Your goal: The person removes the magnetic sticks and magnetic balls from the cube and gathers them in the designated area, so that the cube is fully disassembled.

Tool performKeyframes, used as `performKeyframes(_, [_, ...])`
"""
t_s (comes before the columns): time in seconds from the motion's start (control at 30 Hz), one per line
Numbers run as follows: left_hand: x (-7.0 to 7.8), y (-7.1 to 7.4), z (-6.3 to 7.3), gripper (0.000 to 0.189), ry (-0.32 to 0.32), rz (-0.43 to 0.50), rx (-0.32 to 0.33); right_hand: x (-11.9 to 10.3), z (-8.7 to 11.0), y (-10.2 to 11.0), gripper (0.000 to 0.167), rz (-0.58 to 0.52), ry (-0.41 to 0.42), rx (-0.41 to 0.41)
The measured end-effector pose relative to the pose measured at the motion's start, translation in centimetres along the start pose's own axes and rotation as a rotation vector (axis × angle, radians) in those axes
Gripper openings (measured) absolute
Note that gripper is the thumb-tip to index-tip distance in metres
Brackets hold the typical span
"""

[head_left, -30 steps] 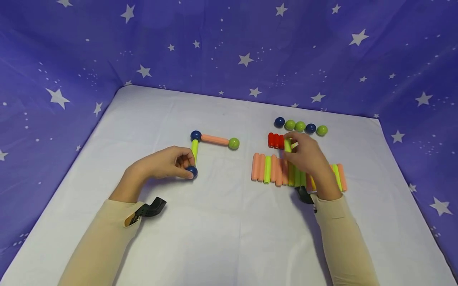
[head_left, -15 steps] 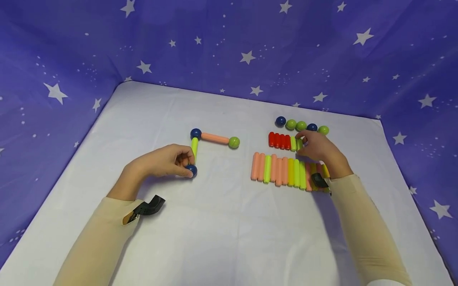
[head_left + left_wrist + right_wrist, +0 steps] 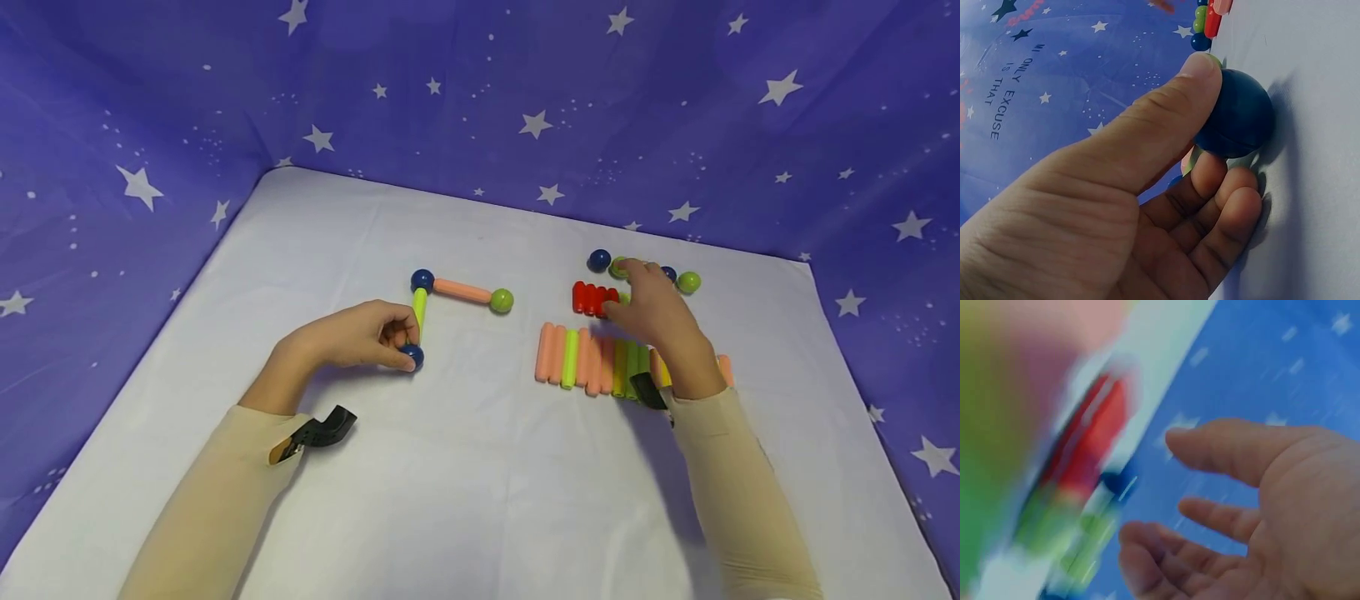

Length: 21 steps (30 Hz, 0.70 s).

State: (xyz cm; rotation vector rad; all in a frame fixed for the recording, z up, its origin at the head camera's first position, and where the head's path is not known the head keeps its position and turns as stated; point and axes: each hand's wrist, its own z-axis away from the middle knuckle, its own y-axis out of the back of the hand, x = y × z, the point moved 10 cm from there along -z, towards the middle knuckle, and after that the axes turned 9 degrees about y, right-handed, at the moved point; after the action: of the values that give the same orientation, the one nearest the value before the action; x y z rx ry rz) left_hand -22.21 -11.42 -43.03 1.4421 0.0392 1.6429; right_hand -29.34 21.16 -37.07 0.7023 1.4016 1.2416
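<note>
My left hand pinches a dark blue ball between thumb and fingers, low on the white cloth. A yellow-green stick runs from this ball to another blue ball. From there a salmon stick reaches a green ball. On the right, my right hand hovers over a row of short red sticks and green ones, partly hiding them. Its thumb and fingers are spread, with nothing between them in the blurred right wrist view.
A row of loose blue and green balls lies behind the short sticks, partly covered by my right hand. Nearer is a long row of salmon, yellow and green sticks. A purple star-patterned cloth rises behind the table.
My right hand has come away from the short green sticks its fingers were at, and has moved back toward the balls with fingers spread. The left hand stays on the blue ball.
</note>
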Motion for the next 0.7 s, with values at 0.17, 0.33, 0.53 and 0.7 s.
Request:
performKeyframes(0.17, [0.2,-0.1,-0.1,0.029,-0.013,0.001,-0.002,-9.4,-0.5,-3.1,0.048,-0.093,0.281,-0.024])
performKeyframes(0.33, [0.3,-0.2,-0.3,0.03,-0.026,0.003,0.002,-14.2,-1.9,-6.1,0.026,-0.011,0.381,0.011])
performKeyframes(0.53, [0.3,-0.3,-0.4,0.031,-0.026,0.016,0.001,-15.0,-2.5,-7.4,0.023,0.099,0.356,0.071])
performKeyframes(0.7, [0.0,-0.1,-0.2,0.031,-0.015,0.01,0.009,-15.3,-2.6,-7.6,0.022,0.106,0.355,0.063])
